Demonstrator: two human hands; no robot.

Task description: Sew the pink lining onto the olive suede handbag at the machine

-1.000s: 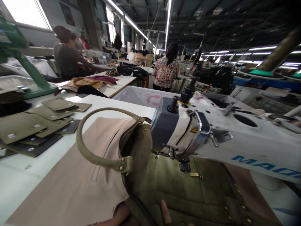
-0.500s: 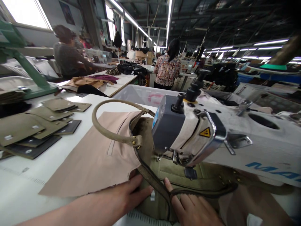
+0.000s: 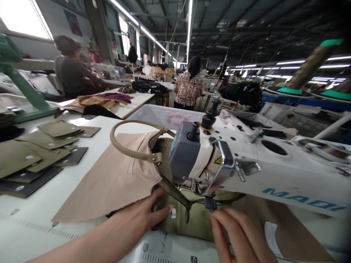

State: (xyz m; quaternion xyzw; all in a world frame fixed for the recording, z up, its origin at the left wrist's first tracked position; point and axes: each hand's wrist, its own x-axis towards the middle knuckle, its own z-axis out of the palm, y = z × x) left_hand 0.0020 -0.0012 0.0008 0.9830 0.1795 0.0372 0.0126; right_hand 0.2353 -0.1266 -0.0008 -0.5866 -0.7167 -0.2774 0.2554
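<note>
A: What's crowding the bench?

B: A big white sewing machine (image 3: 246, 164) juts in from the right, its grey head hanging right over the olive bag (image 3: 178, 215). That head blocks most of the bag from view; only the front edge and the zip line show beneath it.

A: And around it?

B: Flat olive and dark panels (image 3: 41, 146) stacked on the white table (image 3: 33, 226) to the left, well apart from the bag. A pale plastic bin (image 3: 164, 115) behind. Two other people at farther tables, backs or sides turned.

A: Hands?

B: Left hand (image 3: 142, 215) lies fairly flat, fingers stretched forward, pressing on the bag's near edge where the pinkish-beige lining (image 3: 109, 182) meets it. Right hand (image 3: 241, 237) sits just under the machine head, fingers loosely curled and reaching toward the needle area; whether it grips anything, I can't tell.

A: Textures?

B: The bag looks like matte suede, with a rounded tubular handle (image 3: 128, 146) arching up, fixed by brass rivets. The lining is smooth, thin cloth with a raw, ragged lower edge.
</note>
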